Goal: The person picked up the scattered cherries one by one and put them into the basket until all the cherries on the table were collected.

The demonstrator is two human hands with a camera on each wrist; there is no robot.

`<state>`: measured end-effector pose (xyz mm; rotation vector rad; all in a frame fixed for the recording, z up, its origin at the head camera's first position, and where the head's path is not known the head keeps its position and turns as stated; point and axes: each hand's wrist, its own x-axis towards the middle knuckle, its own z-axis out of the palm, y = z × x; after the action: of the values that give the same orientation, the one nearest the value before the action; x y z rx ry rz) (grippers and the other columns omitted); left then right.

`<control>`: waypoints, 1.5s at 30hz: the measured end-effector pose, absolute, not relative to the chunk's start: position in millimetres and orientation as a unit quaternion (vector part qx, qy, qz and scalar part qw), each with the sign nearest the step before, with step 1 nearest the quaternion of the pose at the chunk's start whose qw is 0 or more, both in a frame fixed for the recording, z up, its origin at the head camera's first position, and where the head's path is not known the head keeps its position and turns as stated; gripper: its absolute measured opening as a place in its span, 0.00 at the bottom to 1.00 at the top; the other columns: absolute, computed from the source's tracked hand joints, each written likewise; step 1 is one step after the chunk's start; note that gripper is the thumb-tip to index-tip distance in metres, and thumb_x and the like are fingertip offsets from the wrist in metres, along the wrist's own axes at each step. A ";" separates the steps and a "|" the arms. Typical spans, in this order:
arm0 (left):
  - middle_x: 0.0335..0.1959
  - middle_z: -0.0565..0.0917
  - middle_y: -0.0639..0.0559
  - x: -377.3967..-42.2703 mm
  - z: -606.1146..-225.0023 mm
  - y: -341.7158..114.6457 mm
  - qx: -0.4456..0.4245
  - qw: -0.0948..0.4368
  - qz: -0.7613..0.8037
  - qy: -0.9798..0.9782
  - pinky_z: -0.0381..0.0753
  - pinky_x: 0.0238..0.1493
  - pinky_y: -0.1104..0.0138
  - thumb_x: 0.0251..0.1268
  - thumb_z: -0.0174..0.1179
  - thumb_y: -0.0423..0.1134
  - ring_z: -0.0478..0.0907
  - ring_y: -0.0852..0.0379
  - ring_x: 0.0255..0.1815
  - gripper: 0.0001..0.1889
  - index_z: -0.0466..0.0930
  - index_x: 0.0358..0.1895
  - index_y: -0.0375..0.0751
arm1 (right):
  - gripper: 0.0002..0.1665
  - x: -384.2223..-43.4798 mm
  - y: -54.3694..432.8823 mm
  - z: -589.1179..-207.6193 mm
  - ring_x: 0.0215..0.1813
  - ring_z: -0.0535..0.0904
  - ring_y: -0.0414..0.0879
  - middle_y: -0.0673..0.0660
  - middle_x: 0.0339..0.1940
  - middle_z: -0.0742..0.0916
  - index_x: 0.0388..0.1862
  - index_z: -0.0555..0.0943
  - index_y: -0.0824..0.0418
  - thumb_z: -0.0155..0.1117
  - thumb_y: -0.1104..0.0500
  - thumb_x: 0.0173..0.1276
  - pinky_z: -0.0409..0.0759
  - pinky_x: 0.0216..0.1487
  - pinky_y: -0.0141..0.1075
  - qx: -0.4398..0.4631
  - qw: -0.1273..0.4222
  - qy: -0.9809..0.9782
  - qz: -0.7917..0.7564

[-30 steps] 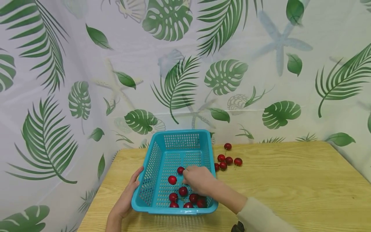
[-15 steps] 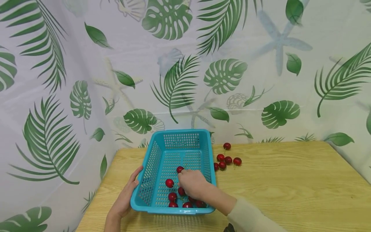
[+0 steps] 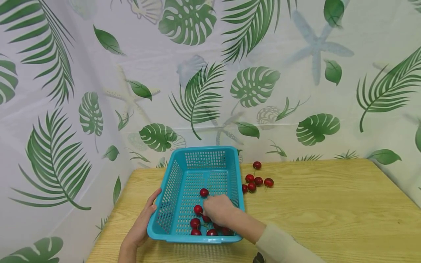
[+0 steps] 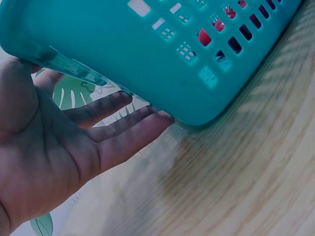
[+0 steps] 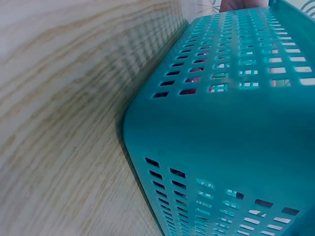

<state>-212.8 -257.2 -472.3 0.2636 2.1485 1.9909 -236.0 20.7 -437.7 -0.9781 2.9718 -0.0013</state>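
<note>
Inspection of the area about the fingers finds the basket [image 3: 197, 239] as the main obstruction: its right wall stands between the right hand [image 3: 218, 210] and 6 outside cherries [image 3: 258, 181], which lie beyond and to the right of the right fingers, the nearest partly hidden by the rim. The right fingers are lowered inside the basket and curled; their tips are concealed, so whether they hold a cherry cannot be told. Inside, 1 cherry [image 3: 204, 193] sits just beyond the right fingers, 1 cherry to the left [image 3: 198, 209] lies just beside them, and the near cherries [image 3: 195, 223] lie on the wearer's side, some cut off by the near rim or masked by the hand and forearm. The left hand [image 3: 141, 223] has its fingers extended and spaced, touching the basket's outer left side. The basket is turquoise, smooth and plastic-looking, rectangular with rounded corners, its walls and floor pierced by small slots. The cherries are glossy, round and dark red, some with thin stems. Beneath is a counter [image 3: 329, 212] with pale yellow wood grain; beyond the fingers hangs a creased white backdrop [image 3: 279, 44] printed with leaves, shells and starfish. A pale sleeve [image 3: 286, 244] covers the right forearm.
</note>
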 end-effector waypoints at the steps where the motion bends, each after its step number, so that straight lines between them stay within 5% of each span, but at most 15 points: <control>1: 0.80 0.44 0.37 -212.6 -472.2 -256.9 0.089 0.100 0.673 0.727 0.75 0.53 0.49 0.82 0.33 0.49 0.55 0.26 0.71 0.27 0.45 0.80 0.58 | 0.21 -235.3 20.7 -438.2 0.23 0.69 0.40 0.48 0.19 0.75 0.17 0.75 0.52 0.65 0.48 0.69 0.80 0.28 0.37 -0.312 0.006 0.950 0.002; 21: 0.80 0.43 0.37 -213.3 -476.3 -257.4 0.093 0.104 0.671 0.728 0.74 0.56 0.51 0.82 0.32 0.50 0.52 0.27 0.73 0.28 0.44 0.80 0.57 | 0.24 -227.7 21.9 -438.1 0.20 0.69 0.41 0.49 0.17 0.74 0.14 0.71 0.52 0.59 0.50 0.72 0.78 0.22 0.39 -0.313 0.009 0.950 0.002; 30: 0.80 0.44 0.36 -212.9 -475.8 -257.8 0.092 0.103 0.674 0.725 0.76 0.53 0.49 0.82 0.32 0.51 0.55 0.25 0.71 0.28 0.44 0.80 0.57 | 0.12 -230.4 20.6 -439.7 0.27 0.77 0.42 0.54 0.34 0.84 0.38 0.83 0.60 0.57 0.54 0.72 0.81 0.27 0.39 -0.310 -0.019 0.950 -0.039; 35: 0.80 0.44 0.36 -212.8 -475.2 -257.7 0.091 0.105 0.674 0.726 0.75 0.54 0.49 0.82 0.31 0.51 0.54 0.25 0.71 0.28 0.44 0.80 0.58 | 0.12 -233.3 22.2 -438.9 0.24 0.73 0.40 0.53 0.32 0.82 0.41 0.83 0.63 0.58 0.56 0.70 0.78 0.25 0.34 -0.306 -0.030 0.948 -0.085; 40: 0.80 0.44 0.35 -213.8 -474.6 -258.0 0.089 0.103 0.675 0.725 0.76 0.54 0.48 0.82 0.32 0.51 0.54 0.24 0.71 0.28 0.44 0.80 0.57 | 0.07 -233.8 28.3 -433.7 0.22 0.67 0.37 0.48 0.28 0.77 0.32 0.80 0.57 0.58 0.59 0.70 0.67 0.20 0.29 -0.315 -0.088 0.927 -0.185; 45: 0.79 0.45 0.36 -214.8 -475.7 -258.3 0.086 0.105 0.674 0.726 0.76 0.54 0.48 0.82 0.32 0.51 0.55 0.25 0.71 0.29 0.42 0.81 0.56 | 0.05 -238.7 40.1 -426.0 0.28 0.74 0.37 0.47 0.32 0.81 0.34 0.82 0.56 0.60 0.62 0.69 0.72 0.27 0.28 -0.298 -0.189 0.887 -0.298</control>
<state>-214.8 -258.3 -475.7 0.2530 2.1412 1.9865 -238.7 40.1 -426.0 -1.0671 3.1814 -1.0686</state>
